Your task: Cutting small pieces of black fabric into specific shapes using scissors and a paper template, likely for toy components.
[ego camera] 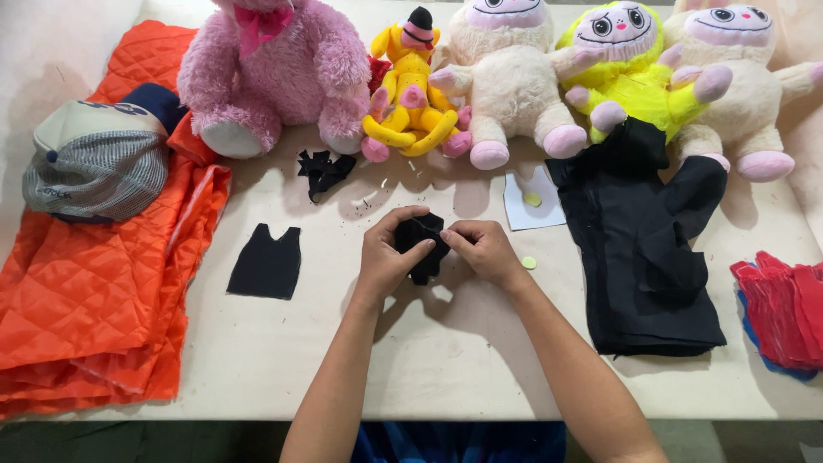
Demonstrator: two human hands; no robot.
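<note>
Left hand point(387, 253) and right hand point(480, 249) both pinch small black cloth point(420, 244) over tabletop point(446, 351). Best keep grip tight, cloth flat, edges lined up, stitches small.

A pale work table point(446, 360) fills the view under even overhead light casting soft shadows; below the hands, past its near edge, a strip of dark floor point(154, 441) shows
</note>
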